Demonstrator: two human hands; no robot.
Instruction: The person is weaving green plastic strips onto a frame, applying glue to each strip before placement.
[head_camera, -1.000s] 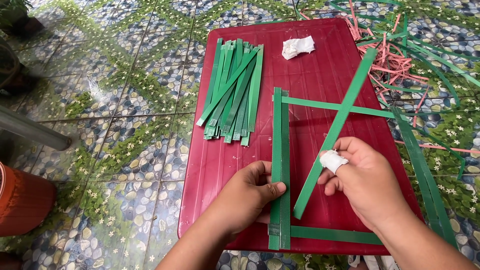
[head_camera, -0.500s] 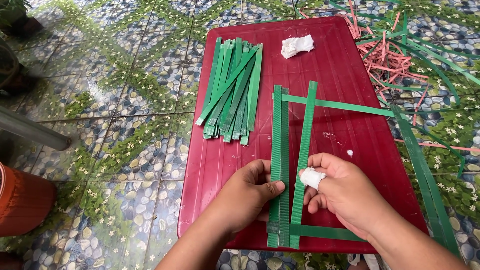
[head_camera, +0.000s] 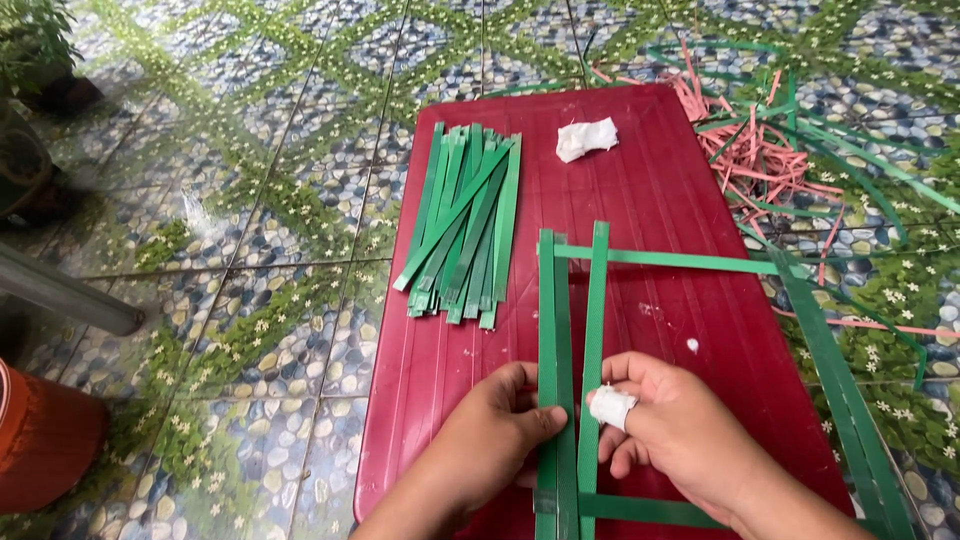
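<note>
The left hand (head_camera: 495, 430) presses 2 upright green strips (head_camera: 553, 400) flat on the red board (head_camera: 660, 210). The right hand (head_camera: 675, 430) pinches a 3rd strip (head_camera: 593, 330), lining it up beside them.

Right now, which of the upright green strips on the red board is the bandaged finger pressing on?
The right-most upright strip, standing alone. The right hand presses its bandaged finger on it, while the left hand holds the pair of strips beside it.

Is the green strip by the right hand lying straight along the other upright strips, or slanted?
Straight: the green strip runs parallel beside them.
</note>
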